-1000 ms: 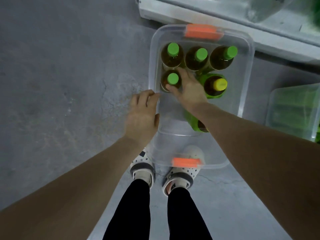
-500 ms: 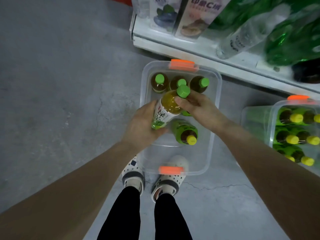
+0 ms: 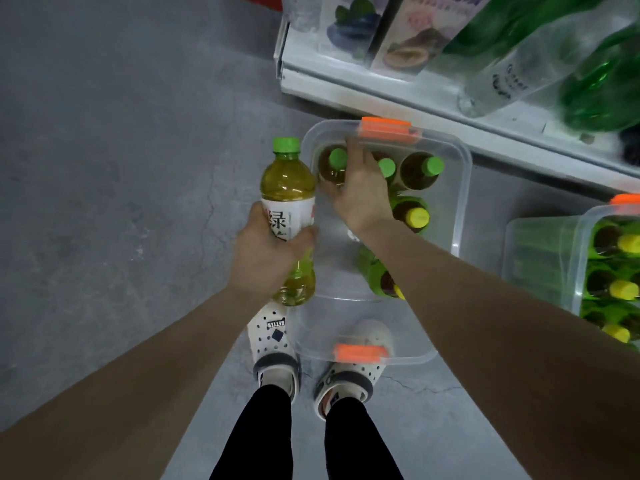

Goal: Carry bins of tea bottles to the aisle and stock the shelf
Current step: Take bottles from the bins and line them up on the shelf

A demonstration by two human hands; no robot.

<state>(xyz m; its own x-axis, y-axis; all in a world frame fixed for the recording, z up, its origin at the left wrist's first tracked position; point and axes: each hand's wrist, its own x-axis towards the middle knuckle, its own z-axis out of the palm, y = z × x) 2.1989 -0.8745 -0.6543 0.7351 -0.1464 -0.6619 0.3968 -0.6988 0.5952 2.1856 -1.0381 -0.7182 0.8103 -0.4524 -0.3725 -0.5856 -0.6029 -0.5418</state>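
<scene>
Clear bin (image 3: 462,209) sits below the shelf (image 3: 363,93), carry done — left hand (image 3: 265,252) grips one tea bottle (image 3: 288,183), right hand (image 3: 360,194) is down over a green-capped bottle (image 3: 337,160), grasp unclear. Several left to shelve.

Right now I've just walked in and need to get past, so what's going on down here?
A person stands over a clear plastic bin with orange latches on the grey floor beside the white shelf. The left grip holds a green-capped tea bottle with a white label outside the bin's left edge. The right grip reaches over the upright green-capped bottles at the bin's far end; whether it has closed on one isn't clear. Yellow-capped bottles are inside too.
</scene>
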